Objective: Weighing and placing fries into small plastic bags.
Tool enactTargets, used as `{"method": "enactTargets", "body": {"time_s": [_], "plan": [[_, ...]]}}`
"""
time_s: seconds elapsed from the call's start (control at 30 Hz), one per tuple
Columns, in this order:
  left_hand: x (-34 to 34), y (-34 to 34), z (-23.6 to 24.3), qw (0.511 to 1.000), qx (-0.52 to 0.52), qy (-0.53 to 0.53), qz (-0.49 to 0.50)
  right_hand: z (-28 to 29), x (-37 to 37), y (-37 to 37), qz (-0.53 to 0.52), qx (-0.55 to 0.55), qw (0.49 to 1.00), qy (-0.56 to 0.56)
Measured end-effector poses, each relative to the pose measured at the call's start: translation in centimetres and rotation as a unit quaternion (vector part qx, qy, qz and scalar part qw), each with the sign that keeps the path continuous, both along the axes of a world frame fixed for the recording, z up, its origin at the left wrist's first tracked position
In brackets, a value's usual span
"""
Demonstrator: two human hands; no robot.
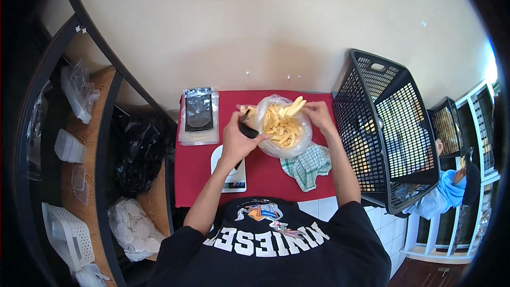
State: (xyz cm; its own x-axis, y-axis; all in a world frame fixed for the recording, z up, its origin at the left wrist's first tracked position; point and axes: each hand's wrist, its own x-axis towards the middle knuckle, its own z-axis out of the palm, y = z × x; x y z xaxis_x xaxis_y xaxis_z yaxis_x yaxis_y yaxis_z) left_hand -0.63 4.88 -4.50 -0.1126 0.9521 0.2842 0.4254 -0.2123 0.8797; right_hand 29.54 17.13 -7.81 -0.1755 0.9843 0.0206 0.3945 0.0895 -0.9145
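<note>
A clear plastic bag (304, 137) full of pale yellow chip-like sticks (281, 127) stands open on the red-covered table (276, 174). My right hand (317, 115) is closed on a few of the sticks (292, 107) above the bag's far right rim. At the bag's left side, my left hand (237, 137) grips a small black pouch (248, 130) with its fingers and thumb. Some yellow pieces show just beyond the pouch. A white digital scale (234, 182) lies partly hidden under my left forearm.
Stacked clear and black pouches (198, 114) lie at the table's far left. A green checked cloth (308, 167) touches the bag. On the right stands a tall black crate (390, 133); a person in light blue (450, 188) is beyond it. Shelves (93, 154) with bags and containers line the left.
</note>
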Motion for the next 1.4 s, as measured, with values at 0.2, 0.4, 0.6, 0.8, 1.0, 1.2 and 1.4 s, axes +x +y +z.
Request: {"method": "enactTargets", "body": {"time_s": [0.2,0.4,0.6,0.8,1.0,1.2,1.4], "plan": [[3.1,2.0,1.4,0.975,0.062,0.206,0.053,11.6,-0.8,-1.7,0.001,0.056,0.997,-0.052],[6.1,3.0,2.1,0.964,0.113,0.239,0.029,13.9,-5.5,-5.4,0.008,0.172,0.944,-0.281],[7.2,3.2,0.7,0.958,0.126,0.258,0.023,11.7,-8.1,-7.3,-0.066,0.188,0.925,-0.324],[6.5,3.0,0.9,0.980,0.047,0.195,0.001,13.8,-6.5,-5.2,-0.074,0.120,0.940,-0.311],[5.2,3.6,0.6,0.981,-0.096,0.158,-0.062,15.5,-5.6,-3.8,-0.022,0.071,0.928,-0.364],[5.0,3.9,0.4,0.976,0.036,0.136,-0.168,17.0,-5.8,-2.3,0.042,0.055,0.927,-0.369],[1.5,5.5,-0.1,0.968,-0.069,-0.078,-0.229,20.5,-6.8,-3.8,-0.016,0.192,0.923,-0.333]]}}
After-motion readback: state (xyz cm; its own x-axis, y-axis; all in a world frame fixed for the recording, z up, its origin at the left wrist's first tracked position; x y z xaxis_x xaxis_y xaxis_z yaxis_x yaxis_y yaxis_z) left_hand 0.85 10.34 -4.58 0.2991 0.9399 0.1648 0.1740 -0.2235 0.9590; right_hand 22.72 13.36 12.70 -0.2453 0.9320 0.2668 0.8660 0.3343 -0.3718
